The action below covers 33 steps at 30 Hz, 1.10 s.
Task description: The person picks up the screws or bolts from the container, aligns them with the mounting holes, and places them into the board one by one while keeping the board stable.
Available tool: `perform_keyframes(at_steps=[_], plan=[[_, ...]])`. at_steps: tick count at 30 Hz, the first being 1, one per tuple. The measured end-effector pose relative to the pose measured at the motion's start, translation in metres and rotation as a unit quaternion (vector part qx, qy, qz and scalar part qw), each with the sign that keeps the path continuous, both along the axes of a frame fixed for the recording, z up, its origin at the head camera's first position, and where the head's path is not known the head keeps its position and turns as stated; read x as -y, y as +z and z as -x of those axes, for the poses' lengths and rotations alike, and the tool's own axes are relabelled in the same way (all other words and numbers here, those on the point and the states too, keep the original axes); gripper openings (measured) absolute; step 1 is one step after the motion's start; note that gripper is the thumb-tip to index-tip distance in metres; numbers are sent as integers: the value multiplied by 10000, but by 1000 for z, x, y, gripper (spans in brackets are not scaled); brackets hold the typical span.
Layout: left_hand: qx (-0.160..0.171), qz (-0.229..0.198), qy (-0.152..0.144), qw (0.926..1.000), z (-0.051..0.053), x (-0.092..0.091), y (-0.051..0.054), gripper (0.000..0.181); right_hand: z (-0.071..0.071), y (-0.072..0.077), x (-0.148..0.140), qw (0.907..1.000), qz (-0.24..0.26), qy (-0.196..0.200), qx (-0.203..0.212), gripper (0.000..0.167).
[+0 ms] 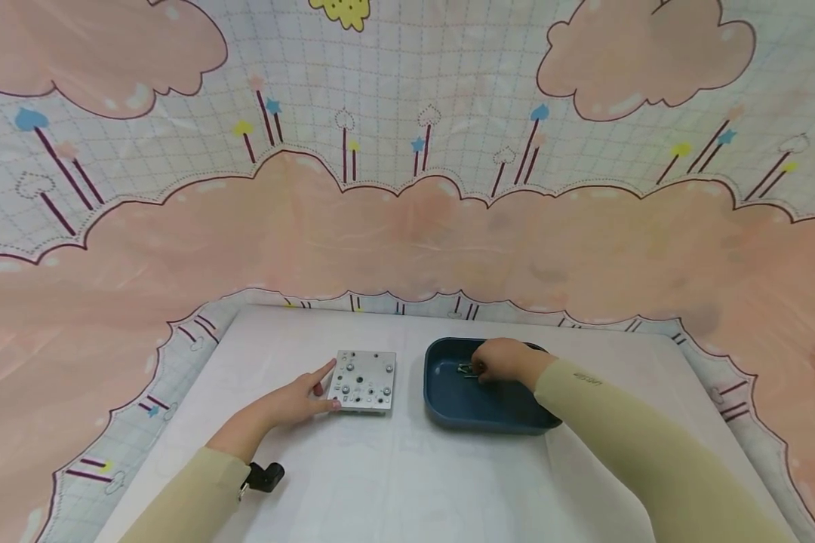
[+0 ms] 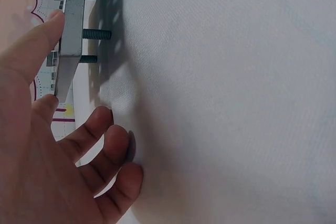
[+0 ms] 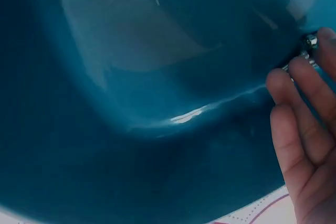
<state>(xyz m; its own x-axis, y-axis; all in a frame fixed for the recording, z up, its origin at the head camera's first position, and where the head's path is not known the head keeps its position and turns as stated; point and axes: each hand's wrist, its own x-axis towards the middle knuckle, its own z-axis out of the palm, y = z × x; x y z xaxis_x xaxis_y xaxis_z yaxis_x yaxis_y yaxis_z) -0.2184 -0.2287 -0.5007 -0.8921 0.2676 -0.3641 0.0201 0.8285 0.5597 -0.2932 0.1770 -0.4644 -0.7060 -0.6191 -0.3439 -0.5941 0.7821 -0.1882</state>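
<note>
A square silver metal plate (image 1: 361,381) with several holes and screw heads lies level on the white table. In the left wrist view, threaded bolts (image 2: 97,34) stick out from the plate's underside. My left hand (image 1: 290,400) touches the plate's left side with thumb and index finger spread; the other fingers hang loosely below. My right hand (image 1: 505,360) reaches into a dark blue tray (image 1: 441,407), fingertips at a few small shiny metal parts (image 3: 311,41). Their exact kind is too small to tell, and whether one is pinched is hidden by the fingers.
The tray stands to the right of the plate, with a gap of white tabletop (image 1: 407,483) between them. A black device (image 1: 266,477) sits at the left wrist. Behind the table hangs a patterned cloth (image 1: 407,241).
</note>
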Motion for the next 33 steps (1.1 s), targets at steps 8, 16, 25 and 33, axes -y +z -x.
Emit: perform_keyframes(at_steps=[8,16,25,33], plan=[[29,-34,10,10000,-3,-2,-1,95,-1,-6,3,10000,-34,59,3,7],[-26,-30,89,10000,-4,-1,1,94,3,-9,8,9998,-58,146,-152,10],[16,-79,96,9999,-4,1,-1,96,3,-12,9,9992,-19,370,-167,10],[-89,-85,-12,9999,-3,1,2,95,1,-10,10,9993,31,369,-91,9]])
